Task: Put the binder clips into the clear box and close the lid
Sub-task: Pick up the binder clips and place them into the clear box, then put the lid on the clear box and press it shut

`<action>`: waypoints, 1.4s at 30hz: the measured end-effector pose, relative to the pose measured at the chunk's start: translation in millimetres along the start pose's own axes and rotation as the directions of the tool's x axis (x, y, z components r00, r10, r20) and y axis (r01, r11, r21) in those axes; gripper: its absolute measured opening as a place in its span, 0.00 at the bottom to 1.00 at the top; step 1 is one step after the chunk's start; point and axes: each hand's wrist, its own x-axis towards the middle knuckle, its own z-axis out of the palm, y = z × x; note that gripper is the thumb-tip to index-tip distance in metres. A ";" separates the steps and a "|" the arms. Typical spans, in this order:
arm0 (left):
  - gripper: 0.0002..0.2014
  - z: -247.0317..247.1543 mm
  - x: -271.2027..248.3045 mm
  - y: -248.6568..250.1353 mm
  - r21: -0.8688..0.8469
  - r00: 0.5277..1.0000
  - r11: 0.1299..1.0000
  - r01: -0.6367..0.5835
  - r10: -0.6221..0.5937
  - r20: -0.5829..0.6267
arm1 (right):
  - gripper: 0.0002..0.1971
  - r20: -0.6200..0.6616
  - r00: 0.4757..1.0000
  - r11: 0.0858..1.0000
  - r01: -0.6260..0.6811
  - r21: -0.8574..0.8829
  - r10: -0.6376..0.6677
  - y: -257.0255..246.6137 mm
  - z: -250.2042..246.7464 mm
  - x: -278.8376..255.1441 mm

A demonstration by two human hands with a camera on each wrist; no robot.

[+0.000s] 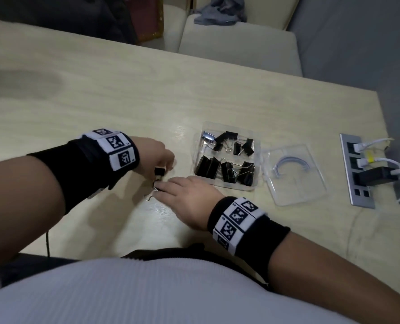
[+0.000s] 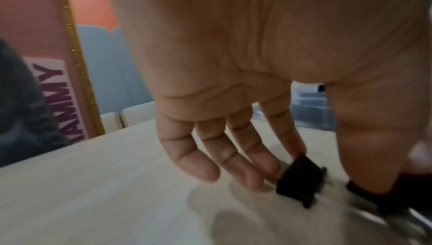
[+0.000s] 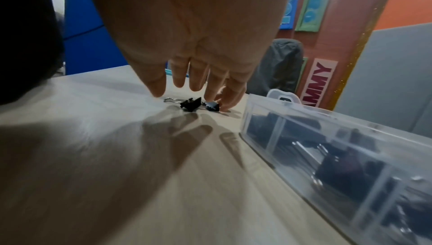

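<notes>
A clear box (image 1: 229, 186) sits on the wooden table, divided inside and holding several black binder clips (image 1: 227, 157). Its open lid (image 1: 297, 185) lies flat to the right. My left hand (image 1: 164, 163) pinches a small black clip (image 1: 159, 171) just left of the box; in the left wrist view this clip (image 2: 301, 180) sits between forefinger and thumb, low over the table. My right hand (image 1: 171, 187) reaches leftward, fingers straight, with its tips at a second clip (image 1: 155, 187) lying on the table. The right wrist view shows both clips (image 3: 191, 104) under the fingers, with the box (image 3: 280, 119) at right.
A metal socket panel (image 1: 357, 169) with white cables and a black adapter is set into the table at the right edge. A cream chair (image 1: 236, 47) with cloth on it stands beyond the far edge. A thin dark cord (image 1: 47, 242) hangs at the near edge.
</notes>
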 end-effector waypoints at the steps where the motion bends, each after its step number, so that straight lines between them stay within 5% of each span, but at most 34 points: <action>1: 0.17 2.8 2.0 2.0 0.032 1.000 0.999 -0.007 0.007 -0.013 | 0.20 0.009 1.000 1.000 -0.007 -0.012 0.007 1.8 3.1 0.3; 8: 0.11 15.1 16.2 8.2 0.003 0.985 1.000 0.021 -0.020 -0.171 | 0.18 0.193 0.967 0.986 -0.160 -0.047 0.166 9.2 -6.4 -16.8; 12: 0.11 16.1 19.7 15.5 -0.086 0.967 0.995 0.045 -0.065 -0.246 | 0.13 0.161 0.936 0.949 -0.314 -0.019 0.313 9.9 -7.1 -33.0; 19: 0.10 11.6 22.4 21.8 -0.077 0.956 0.995 0.057 -0.077 -0.283 | 0.12 0.158 0.908 0.921 -0.386 -0.052 0.389 16.2 -11.6 -41.0; 23: 0.08 -9.7 16.2 16.5 -0.069 0.944 0.995 0.075 -0.093 -0.317 | 0.11 0.025 0.904 0.895 -0.426 0.135 0.427 18.2 -30.1 -41.7; 25: 0.06 -22.8 14.0 14.0 -0.090 0.911 0.992 0.090 -0.118 -0.395 | 0.10 -0.116 0.830 0.821 -0.501 0.274 0.546 28.7 -44.8 -42.4; 27: 0.06 -36.4 12.5 15.0 -0.165 0.863 0.983 0.081 -0.152 -0.481 | 0.11 -0.224 0.702 0.721 -0.568 0.397 0.676 46.9 -58.8 -44.9; 32: 0.09 -60.3 21.1 33.8 -0.391 0.719 0.915 -0.103 -0.203 -0.665 | 0.18 -0.239 0.445 0.504 -0.726 0.467 0.863 94.2 -74.5 -66.7; 37: 0.21 -50.0 30.6 58.9 -0.270 0.769 0.946 -0.180 -0.036 -0.639 | 0.23 -0.043 0.247 0.250 -0.945 0.211 0.968 117.5 -60.3 -110.5; 40: 0.30 -28.0 32.7 71.6 -0.109 0.830 0.983 -0.151 0.066 -0.554 | 0.38 0.117 0.214 0.215 -0.977 0.007 0.970 111.2 -44.0 -125.9; 42: 0.36 -12.8 35.5 76.0 -0.059 0.885 0.993 -0.107 0.068 -0.461 | 0.37 0.093 0.242 0.244 -0.970 -0.002 0.966 104.0 -35.4 -130.4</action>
